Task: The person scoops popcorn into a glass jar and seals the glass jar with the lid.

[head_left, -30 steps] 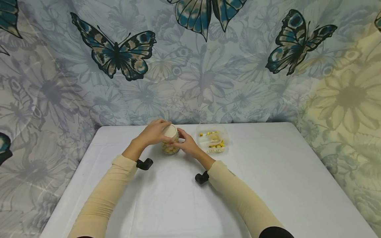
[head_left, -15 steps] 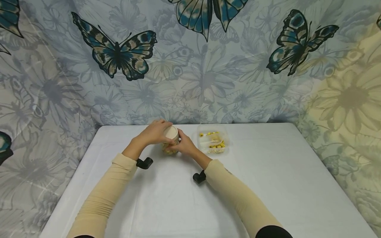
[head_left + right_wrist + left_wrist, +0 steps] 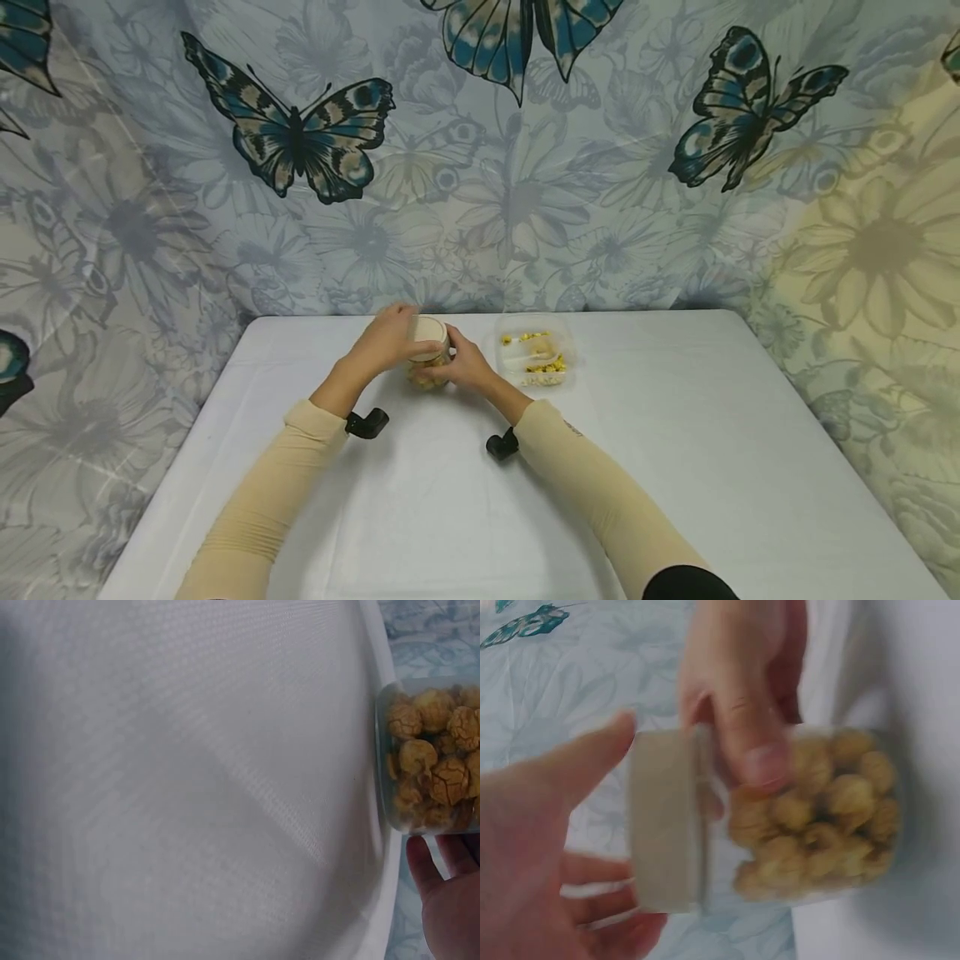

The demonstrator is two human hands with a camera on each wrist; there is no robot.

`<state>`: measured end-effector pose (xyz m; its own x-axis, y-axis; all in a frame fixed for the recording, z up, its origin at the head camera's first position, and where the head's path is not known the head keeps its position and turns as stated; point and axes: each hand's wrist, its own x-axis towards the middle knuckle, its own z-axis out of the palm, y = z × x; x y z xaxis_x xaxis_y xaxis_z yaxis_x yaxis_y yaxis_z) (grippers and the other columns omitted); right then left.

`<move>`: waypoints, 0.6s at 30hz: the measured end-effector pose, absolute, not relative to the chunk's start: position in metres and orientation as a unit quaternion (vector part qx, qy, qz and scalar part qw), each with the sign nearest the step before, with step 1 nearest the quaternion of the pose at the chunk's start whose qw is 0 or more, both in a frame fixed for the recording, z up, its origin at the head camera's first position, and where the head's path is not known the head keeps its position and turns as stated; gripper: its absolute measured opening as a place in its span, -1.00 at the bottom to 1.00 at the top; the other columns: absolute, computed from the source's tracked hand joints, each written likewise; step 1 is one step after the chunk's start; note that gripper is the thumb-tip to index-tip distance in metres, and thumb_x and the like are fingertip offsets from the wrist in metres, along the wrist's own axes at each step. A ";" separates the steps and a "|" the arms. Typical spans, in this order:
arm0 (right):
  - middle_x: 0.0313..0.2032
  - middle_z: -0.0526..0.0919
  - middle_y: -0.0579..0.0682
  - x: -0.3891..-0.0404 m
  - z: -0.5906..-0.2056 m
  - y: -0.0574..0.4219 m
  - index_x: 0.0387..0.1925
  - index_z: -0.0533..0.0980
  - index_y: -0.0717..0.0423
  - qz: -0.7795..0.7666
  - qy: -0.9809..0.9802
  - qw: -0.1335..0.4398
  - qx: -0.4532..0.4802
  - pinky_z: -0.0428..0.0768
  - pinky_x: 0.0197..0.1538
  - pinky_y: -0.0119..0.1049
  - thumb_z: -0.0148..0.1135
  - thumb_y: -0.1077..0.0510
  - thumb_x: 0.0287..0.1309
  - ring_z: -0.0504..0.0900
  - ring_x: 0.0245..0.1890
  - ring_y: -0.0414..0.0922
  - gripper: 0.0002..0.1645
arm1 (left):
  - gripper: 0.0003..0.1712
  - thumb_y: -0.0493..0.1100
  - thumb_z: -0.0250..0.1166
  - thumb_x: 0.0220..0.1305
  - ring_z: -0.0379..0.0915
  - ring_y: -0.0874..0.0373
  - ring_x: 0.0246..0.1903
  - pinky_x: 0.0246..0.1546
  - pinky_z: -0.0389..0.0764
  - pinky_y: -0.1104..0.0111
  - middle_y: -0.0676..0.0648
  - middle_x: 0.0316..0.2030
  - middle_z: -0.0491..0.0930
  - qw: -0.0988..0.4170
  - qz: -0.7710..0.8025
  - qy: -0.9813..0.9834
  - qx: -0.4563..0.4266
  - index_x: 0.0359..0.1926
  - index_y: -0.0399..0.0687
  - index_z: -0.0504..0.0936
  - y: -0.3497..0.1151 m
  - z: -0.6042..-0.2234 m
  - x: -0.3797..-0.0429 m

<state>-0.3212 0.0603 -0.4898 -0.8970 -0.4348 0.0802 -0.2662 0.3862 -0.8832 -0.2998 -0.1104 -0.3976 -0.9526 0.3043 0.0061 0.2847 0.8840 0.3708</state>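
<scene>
A clear jar [image 3: 429,379] of caramel popcorn stands near the table's back edge, with a cream lid [image 3: 426,329] on top. My left hand [image 3: 386,340] is around the lid, its thumb along the near side and its fingers partly hidden behind. In the left wrist view, the left thumb is at one edge of the lid [image 3: 664,821] and the fingers at the opposite edge. My right hand [image 3: 468,364] grips the jar's body; its thumb presses the wall just below the lid. In the right wrist view, the popcorn [image 3: 448,780] shows through the jar's wall.
To the right of the hands sits a clear plastic container [image 3: 510,358] with compartments, holding small gold and pale pieces. A white cloth covers the table [image 3: 450,500]. Patterned butterfly fabric [image 3: 517,192] hangs directly behind the table's back edge.
My left hand has shifted slightly around the lid, its thumb now reaching further right across the near side. The right hand moved a little left on the jar. The jar stays in place.
</scene>
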 end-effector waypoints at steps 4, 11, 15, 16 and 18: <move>0.29 0.45 0.00 -0.320 -0.490 0.062 0.47 0.13 -0.07 -0.508 0.834 0.083 -0.201 0.52 0.21 -0.01 0.51 0.00 -0.02 0.48 0.23 0.01 0.08 | 0.01 0.37 0.37 0.05 0.37 -0.17 -0.01 0.00 0.52 0.02 -0.33 0.00 0.45 -0.035 0.187 0.976 0.101 0.22 -0.39 0.43 -0.104 -0.411 -0.290; 0.27 0.47 -0.04 -0.321 -0.490 0.062 0.47 0.14 -0.14 -0.501 0.838 0.080 -0.203 0.53 0.20 -0.07 0.52 -0.04 -0.04 0.49 0.21 -0.05 0.09 | -0.04 0.23 0.37 0.07 0.30 -0.17 0.11 0.06 0.49 -0.03 -0.29 0.16 0.40 -0.009 0.250 0.958 0.139 0.35 -0.25 0.35 -0.114 -0.416 -0.296; 0.25 0.49 -0.03 -0.323 -0.490 0.061 0.47 0.14 -0.12 -0.500 0.836 0.076 -0.214 0.54 0.18 -0.07 0.51 -0.05 -0.04 0.51 0.18 -0.06 0.09 | -0.03 0.03 0.34 0.04 0.22 -0.16 0.24 0.10 0.45 -0.08 -0.22 0.39 0.24 0.061 0.289 0.935 0.197 0.47 -0.07 0.21 -0.130 -0.413 -0.308; 0.26 0.49 -0.02 -0.323 -0.490 0.061 0.47 0.13 -0.11 -0.499 0.836 0.075 -0.215 0.54 0.18 -0.06 0.51 -0.05 -0.03 0.51 0.18 -0.05 0.09 | -0.01 0.00 0.33 0.02 0.21 -0.16 0.25 0.10 0.44 -0.08 -0.21 0.42 0.21 0.074 0.295 0.929 0.210 0.49 -0.05 0.17 -0.132 -0.413 -0.311; 0.26 0.49 -0.01 -0.323 -0.491 0.062 0.48 0.13 -0.11 -0.495 0.839 0.075 -0.212 0.55 0.17 -0.06 0.51 -0.05 -0.03 0.51 0.18 -0.05 0.09 | 0.00 -0.02 0.33 0.05 0.20 -0.16 0.25 0.10 0.45 -0.09 -0.22 0.45 0.17 0.089 0.305 0.923 0.217 0.50 -0.04 0.13 -0.132 -0.413 -0.312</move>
<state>-0.3230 0.0619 -0.4909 -0.8992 -0.4295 0.0841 -0.2814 0.4202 -0.8627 -0.3121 -0.1324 -0.4132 -0.8898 0.4552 -0.0313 0.3469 0.7195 0.6017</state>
